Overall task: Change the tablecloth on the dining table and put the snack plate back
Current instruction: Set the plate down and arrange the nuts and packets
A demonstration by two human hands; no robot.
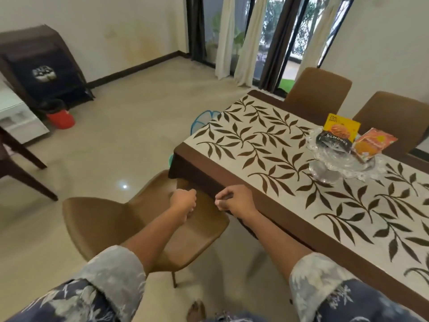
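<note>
Tablecloth [267,145] lies spread over the surface, snack plate [369,165] already on it toward the far edge. Left hand [183,201] and right hand [234,201] both pinch the brown hem at the near edge, probably tugging the drape straight.

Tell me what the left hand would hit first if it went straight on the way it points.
The left hand points at the hanging brown border of the tablecloth, whose hem it already seems to pinch. That cloth would come first, though depth is hard to judge here.
</note>
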